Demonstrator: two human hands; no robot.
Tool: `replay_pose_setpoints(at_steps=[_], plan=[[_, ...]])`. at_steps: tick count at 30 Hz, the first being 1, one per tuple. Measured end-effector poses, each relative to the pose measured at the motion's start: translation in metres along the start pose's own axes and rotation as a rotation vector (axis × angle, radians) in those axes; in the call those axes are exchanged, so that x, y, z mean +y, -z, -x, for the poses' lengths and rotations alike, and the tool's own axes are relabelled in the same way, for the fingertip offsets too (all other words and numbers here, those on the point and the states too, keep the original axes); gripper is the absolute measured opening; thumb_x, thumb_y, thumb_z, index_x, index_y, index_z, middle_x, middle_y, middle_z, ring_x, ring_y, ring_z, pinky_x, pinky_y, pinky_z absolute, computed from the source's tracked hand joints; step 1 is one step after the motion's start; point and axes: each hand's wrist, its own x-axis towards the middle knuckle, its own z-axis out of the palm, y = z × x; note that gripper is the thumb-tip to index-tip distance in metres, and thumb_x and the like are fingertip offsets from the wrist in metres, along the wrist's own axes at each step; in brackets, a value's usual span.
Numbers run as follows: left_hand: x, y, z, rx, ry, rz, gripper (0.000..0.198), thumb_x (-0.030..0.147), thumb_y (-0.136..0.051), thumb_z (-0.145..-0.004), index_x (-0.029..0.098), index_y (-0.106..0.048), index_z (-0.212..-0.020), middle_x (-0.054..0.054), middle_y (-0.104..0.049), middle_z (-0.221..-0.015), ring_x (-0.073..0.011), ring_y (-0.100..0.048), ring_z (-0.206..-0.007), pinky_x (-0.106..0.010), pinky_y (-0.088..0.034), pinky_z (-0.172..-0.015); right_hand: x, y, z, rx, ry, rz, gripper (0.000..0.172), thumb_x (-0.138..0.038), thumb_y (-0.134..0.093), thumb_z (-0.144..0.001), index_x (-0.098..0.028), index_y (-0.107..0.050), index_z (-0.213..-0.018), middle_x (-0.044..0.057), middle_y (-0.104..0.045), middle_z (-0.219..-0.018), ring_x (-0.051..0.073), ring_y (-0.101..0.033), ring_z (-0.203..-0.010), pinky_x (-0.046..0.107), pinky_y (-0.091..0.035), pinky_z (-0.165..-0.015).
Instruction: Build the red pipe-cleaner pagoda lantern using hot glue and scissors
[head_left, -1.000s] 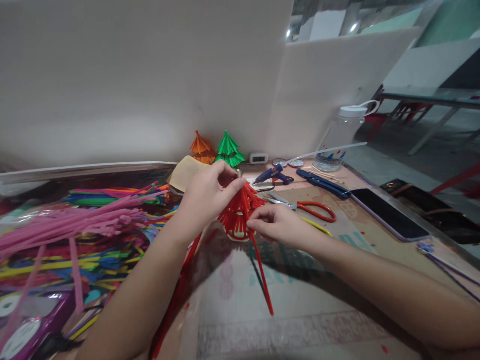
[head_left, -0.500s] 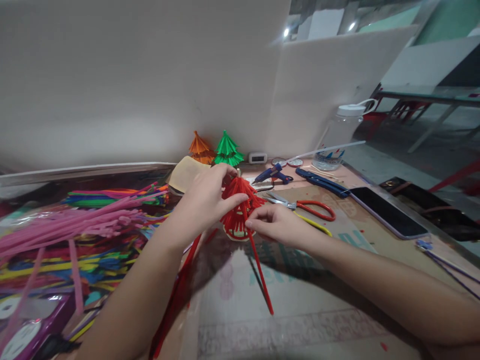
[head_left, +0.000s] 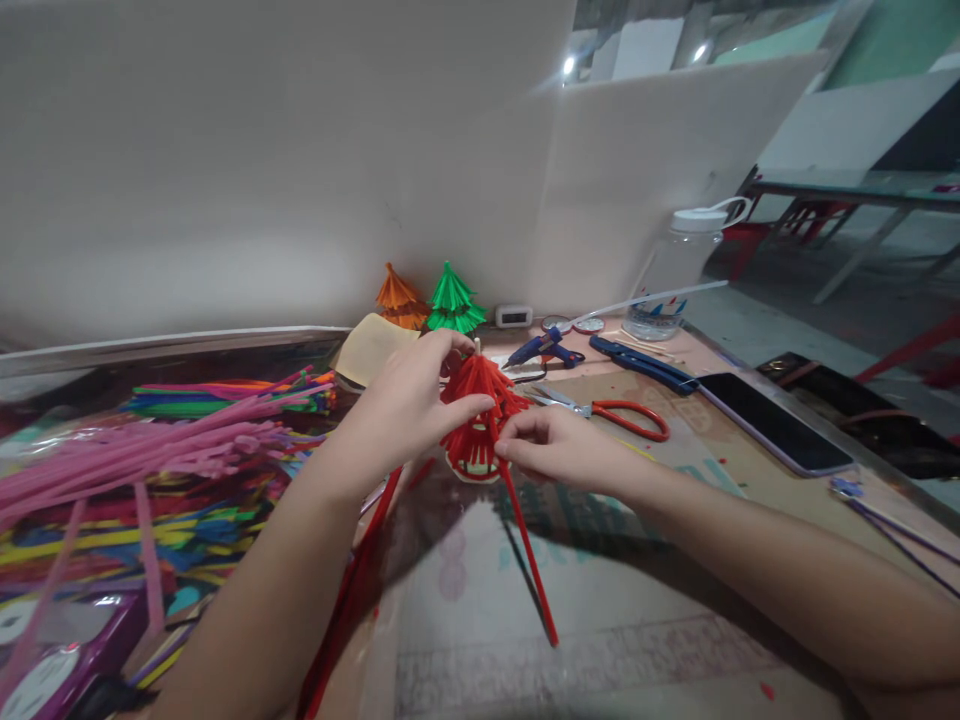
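Observation:
A red tiered tree of pipe cleaners (head_left: 484, 385) stands upright between my hands. My left hand (head_left: 435, 385) is wrapped round its left side, thumb in front and fingers behind near the top; most of those fingertips are hidden. My right hand (head_left: 551, 440) pinches a red pipe cleaner (head_left: 529, 560) at the tree's lower right side, and its long free end slants down toward me. A pale ring-shaped base (head_left: 471, 475) shows under the tree. Behind stand a green tree (head_left: 454, 302) and an orange tree (head_left: 399, 298) of the same make.
Bundles of pink pipe cleaners (head_left: 150, 455) and other colours cover the left. Red-handled scissors (head_left: 630, 418), a blue glue gun (head_left: 538, 346), a blue cutter (head_left: 641, 365), a phone (head_left: 772, 420) and a water bottle (head_left: 664, 275) lie or stand at the right. A pale partition (head_left: 285, 180) rises behind.
The red pipe cleaner's free end has swung slightly right and toward me. My right hand has shifted a little at the tree; my left hand keeps its hold.

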Motion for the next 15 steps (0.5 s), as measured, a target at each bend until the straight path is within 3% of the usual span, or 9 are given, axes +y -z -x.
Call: replay_pose_setpoints(at_steps=[7, 11, 15], plan=[[0.003, -0.003, 0.0, 0.03, -0.006, -0.087, 0.044, 0.039, -0.075, -0.083, 0.018, -0.057, -0.117, -0.008, -0.067, -0.109, -0.0261, -0.064, -0.1, -0.04, -0.051, -0.087, -0.002, 0.003, 0.0, -0.01, -0.009, 0.046, 0.02, -0.032, -0.058, -0.089, -0.017, -0.064, -0.078, -0.006, -0.05, -0.053, 0.008, -0.044, -0.047, 0.021, -0.032, -0.046], [0.005, -0.001, 0.0, 0.018, 0.019, -0.028, 0.041, 0.041, -0.073, -0.084, 0.019, -0.058, -0.115, -0.007, -0.068, -0.109, -0.0252, -0.064, -0.098, -0.039, -0.05, -0.085, 0.003, 0.005, -0.001, -0.004, 0.021, 0.079, 0.022, -0.036, -0.059, -0.089, -0.017, -0.065, -0.079, -0.005, -0.051, -0.054, 0.009, -0.044, -0.048, 0.022, -0.032, -0.046], [0.008, -0.001, -0.003, 0.099, 0.03, 0.023, 0.023, 0.042, -0.065, -0.09, 0.02, -0.063, -0.095, -0.004, -0.069, -0.094, -0.0211, -0.063, -0.088, -0.034, -0.049, -0.078, 0.009, 0.004, -0.001, 0.012, 0.056, 0.099, 0.024, -0.038, -0.06, -0.088, -0.017, -0.068, -0.078, -0.004, -0.053, -0.056, 0.01, -0.047, -0.05, 0.022, -0.035, -0.048]])
